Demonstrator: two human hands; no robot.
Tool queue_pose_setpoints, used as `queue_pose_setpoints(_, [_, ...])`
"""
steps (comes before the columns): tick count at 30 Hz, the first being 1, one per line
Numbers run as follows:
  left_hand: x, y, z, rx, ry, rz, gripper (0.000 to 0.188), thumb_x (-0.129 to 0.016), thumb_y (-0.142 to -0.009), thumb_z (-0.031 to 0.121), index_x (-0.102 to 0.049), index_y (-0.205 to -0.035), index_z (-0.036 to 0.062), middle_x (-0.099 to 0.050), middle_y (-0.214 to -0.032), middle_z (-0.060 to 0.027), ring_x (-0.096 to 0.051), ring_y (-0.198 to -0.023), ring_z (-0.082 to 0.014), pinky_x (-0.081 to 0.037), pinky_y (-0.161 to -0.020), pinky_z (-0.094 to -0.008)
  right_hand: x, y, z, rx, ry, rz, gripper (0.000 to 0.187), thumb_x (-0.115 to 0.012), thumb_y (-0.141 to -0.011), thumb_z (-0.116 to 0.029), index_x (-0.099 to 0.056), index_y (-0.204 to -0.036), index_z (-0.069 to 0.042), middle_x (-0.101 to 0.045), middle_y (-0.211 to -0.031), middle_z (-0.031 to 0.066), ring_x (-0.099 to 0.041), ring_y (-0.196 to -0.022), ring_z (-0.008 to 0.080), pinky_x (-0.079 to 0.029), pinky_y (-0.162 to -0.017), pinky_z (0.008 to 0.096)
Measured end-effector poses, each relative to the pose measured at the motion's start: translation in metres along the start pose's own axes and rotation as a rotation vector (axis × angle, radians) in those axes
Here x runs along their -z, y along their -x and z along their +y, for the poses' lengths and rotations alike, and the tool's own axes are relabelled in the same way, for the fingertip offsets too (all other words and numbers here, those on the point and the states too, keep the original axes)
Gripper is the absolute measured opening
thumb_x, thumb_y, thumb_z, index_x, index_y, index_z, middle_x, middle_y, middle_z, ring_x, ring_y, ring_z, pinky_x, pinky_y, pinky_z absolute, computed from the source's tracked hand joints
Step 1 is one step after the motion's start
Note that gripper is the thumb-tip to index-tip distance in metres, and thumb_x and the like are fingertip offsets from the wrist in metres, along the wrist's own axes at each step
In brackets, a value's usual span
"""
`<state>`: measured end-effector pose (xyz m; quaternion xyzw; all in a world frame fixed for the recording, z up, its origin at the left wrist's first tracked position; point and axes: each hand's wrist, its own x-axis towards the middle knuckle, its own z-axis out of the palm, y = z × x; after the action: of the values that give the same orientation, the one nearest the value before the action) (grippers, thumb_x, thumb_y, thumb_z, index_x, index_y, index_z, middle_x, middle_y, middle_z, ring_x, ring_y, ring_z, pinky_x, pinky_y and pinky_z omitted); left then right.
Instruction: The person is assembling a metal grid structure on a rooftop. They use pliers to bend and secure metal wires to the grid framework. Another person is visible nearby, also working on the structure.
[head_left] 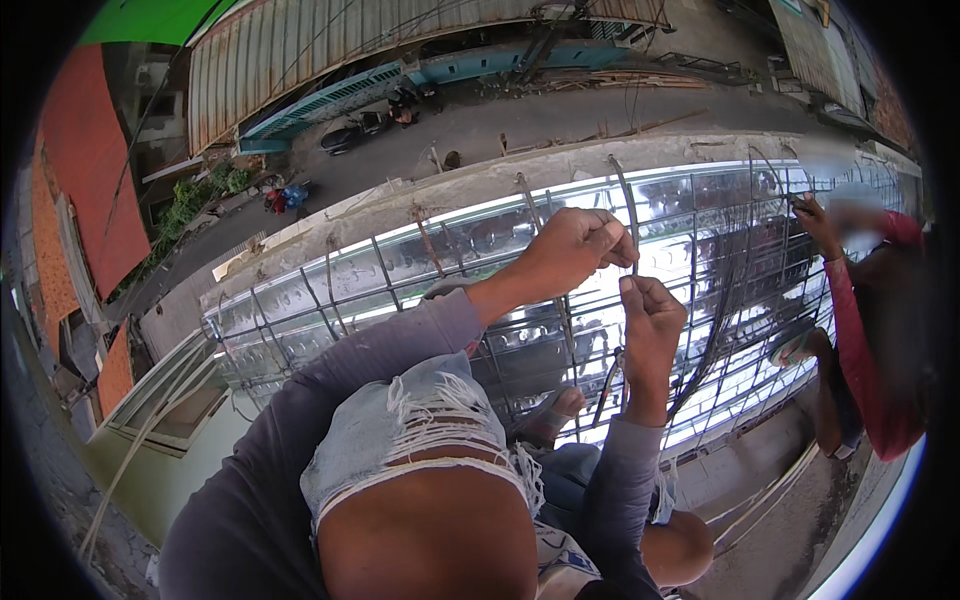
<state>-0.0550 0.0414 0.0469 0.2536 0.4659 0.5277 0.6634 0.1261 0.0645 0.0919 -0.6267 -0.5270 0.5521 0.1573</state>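
Observation:
In front of me both hands meet beside a bent steel bar (628, 190) that rises from a grid of reinforcing bars (480, 345). My left hand (583, 250) comes from the left, closed in a pinch, its fingertips at the bar. Just below it my right hand (652, 318) is also closed, thumb and forefinger pressed together. A thin line seems to run between the two pinches, too small to name. Under the grid lie shiny ribbed metal sheets (665, 250). My foot (567, 402) rests on the grid below my hands.
A co-worker in a red sleeve (858, 350) crouches at the right, one hand (815, 222) by the grid. A concrete ledge (460, 182) with upright bar ends borders the far side. Beyond and below it runs a street (480, 128) with a parked motorbike (345, 138).

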Motion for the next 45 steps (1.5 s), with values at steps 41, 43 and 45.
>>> queue_pose_setpoints(41, [0.048,-0.037,0.039,-0.301,-0.572,-0.048,0.045,-0.059,-0.108,0.042,-0.076,-0.109,0.0001,-0.074,-0.094,-0.0064,-0.069,-0.088,-0.0147,-0.056,-0.085,-0.0294,0.009,-0.040,-0.034,0.262,0.141,-0.243,0.025,-0.064,-0.096,-0.011,-0.076,-0.112,0.004,-0.070,-0.077,0.0048,-0.059,-0.066,0.0079,-0.046,-0.060,0.0254])
queue_pose_setpoints(43, [0.048,-0.038,0.036,-0.299,-0.497,-0.075,0.045,-0.059,-0.108,0.042,-0.076,-0.110,0.0004,-0.074,-0.094,-0.0062,-0.069,-0.088,-0.0140,-0.056,-0.085,-0.0291,0.008,-0.039,-0.035,0.287,0.128,-0.248,0.025,-0.064,-0.096,-0.011,-0.076,-0.113,0.003,-0.071,-0.079,0.0051,-0.060,-0.067,0.0084,-0.047,-0.061,0.0252])
queue_pose_setpoints(45, [0.050,-0.037,0.038,-0.282,-0.457,-0.098,0.046,-0.060,-0.107,0.044,-0.076,-0.113,0.0010,-0.074,-0.094,-0.0060,-0.069,-0.088,-0.0136,-0.056,-0.087,-0.0295,0.009,-0.038,-0.039,0.293,0.142,-0.243,0.025,-0.064,-0.096,-0.010,-0.077,-0.112,0.004,-0.073,-0.080,0.0060,-0.063,-0.069,0.0099,-0.048,-0.062,0.0256])
